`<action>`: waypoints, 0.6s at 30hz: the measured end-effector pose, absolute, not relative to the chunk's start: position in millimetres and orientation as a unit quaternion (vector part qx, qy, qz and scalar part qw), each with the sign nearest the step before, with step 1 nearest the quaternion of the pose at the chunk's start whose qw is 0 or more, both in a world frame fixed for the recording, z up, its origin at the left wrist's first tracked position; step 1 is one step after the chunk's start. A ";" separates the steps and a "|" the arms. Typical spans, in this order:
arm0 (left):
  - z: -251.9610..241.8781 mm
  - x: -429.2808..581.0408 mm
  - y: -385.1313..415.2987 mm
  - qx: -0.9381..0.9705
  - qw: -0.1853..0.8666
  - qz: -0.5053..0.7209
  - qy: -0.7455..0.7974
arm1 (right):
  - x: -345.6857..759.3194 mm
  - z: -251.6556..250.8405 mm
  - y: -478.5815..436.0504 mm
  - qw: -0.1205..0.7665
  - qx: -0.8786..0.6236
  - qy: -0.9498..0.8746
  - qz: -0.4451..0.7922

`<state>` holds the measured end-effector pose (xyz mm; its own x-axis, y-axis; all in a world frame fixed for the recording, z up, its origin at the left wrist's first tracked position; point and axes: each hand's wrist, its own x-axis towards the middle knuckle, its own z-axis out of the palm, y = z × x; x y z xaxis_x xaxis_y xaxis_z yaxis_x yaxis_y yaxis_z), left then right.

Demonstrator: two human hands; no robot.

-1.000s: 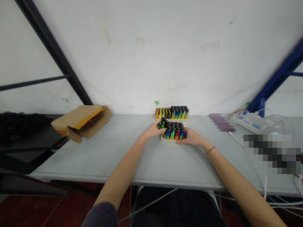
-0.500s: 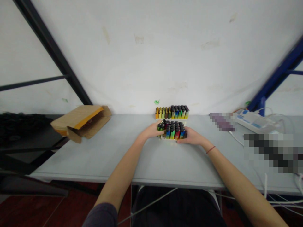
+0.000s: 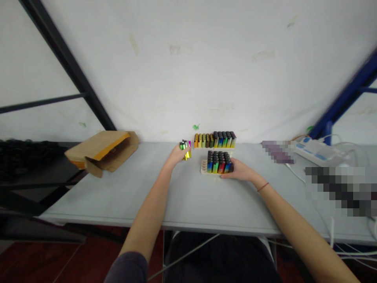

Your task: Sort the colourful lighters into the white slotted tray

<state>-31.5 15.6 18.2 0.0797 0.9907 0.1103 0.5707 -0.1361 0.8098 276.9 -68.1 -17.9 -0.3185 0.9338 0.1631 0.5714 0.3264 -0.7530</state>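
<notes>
Since the grey folding table (image 3: 118,192) is carrying all the work at frame centre, the scene is compact: a cardboard box (image 3: 101,153) is sitting open at left, a power strip (image 3: 319,153) is lying at far right, and a back row of disposable lighters (image 3: 214,140) is standing along the table's far edge. Nearer, a cream tray (image 3: 204,167) is holding a block of upright lighters (image 3: 218,162), with sockets showing at its left end. Left hand (image 3: 177,154) is closing around a small bunch of lighters (image 3: 185,149), just left of the tray. Right hand (image 3: 239,171) is resting open against the block's right end, fingers not wrapped around anything. Judging by look, lighters are handling light, stiff and slick: best gripped by the plastic body, not the metal head
</notes>
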 end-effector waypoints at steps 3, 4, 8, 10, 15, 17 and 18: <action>12.3 -38.1 16.6 0.649 0.175 0.240 0.701 | 277.7 -19.3 -67.5 0.307 -0.500 -0.756 0.291; 10.4 -37.4 15.9 0.640 0.138 0.212 0.725 | 277.9 -19.8 -67.4 0.308 -0.499 -0.756 0.292; 3.4 -24.6 14.0 0.626 0.064 0.170 0.758 | 277.8 -20.4 -67.6 0.311 -0.491 -0.755 0.305; -0.2 -17.0 16.5 0.627 0.032 0.179 0.757 | 277.4 -20.2 -68.1 0.308 -0.492 -0.755 0.305; -5.8 -3.9 34.5 0.639 0.041 0.197 0.742 | 276.0 -19.2 -69.6 0.308 -0.496 -0.756 0.296; -5.7 1.0 43.8 0.632 0.071 0.198 0.746 | 275.4 -18.7 -70.3 0.317 -0.489 -0.755 0.299; -5.3 3.7 48.4 0.623 0.084 0.198 0.752 | 275.1 -18.3 -70.6 0.321 -0.486 -0.756 0.298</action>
<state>3.7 48.4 -5.3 -0.2098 0.9702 0.1215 0.9039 0.1450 0.4025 275.1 -70.6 -18.3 -0.3212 0.9269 0.1943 0.5443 0.3486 -0.7631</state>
